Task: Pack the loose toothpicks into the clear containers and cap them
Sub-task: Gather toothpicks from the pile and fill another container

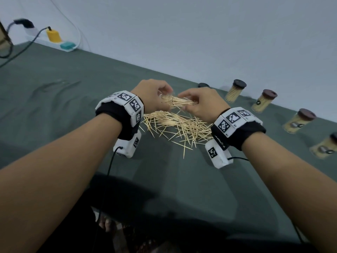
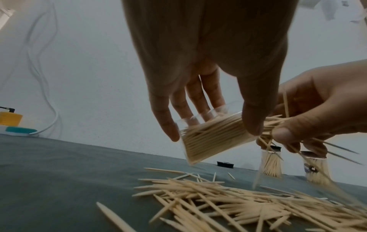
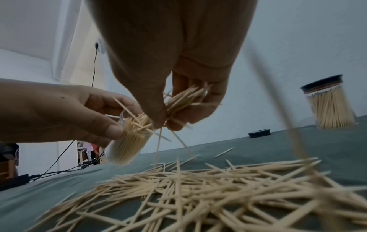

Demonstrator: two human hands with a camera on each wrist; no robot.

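The green tablecloth (image 1: 54,106) carries a pile of loose toothpicks (image 1: 175,126) beneath both hands. Four capped containers (image 1: 235,91), filled, stand in a row near the wall; one loose cap (image 1: 203,85) lies just beside the farthest. The left hand (image 1: 151,95) grips a tilted, nearly full clear container (image 2: 214,138) above the pile. The right hand (image 1: 200,105) pinches a bundle of toothpicks (image 3: 184,98) at its mouth.

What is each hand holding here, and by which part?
Left hand grips the clear container by its side wall, tilted. Right hand pinches a toothpick bundle around its middle, tips at the container's mouth.
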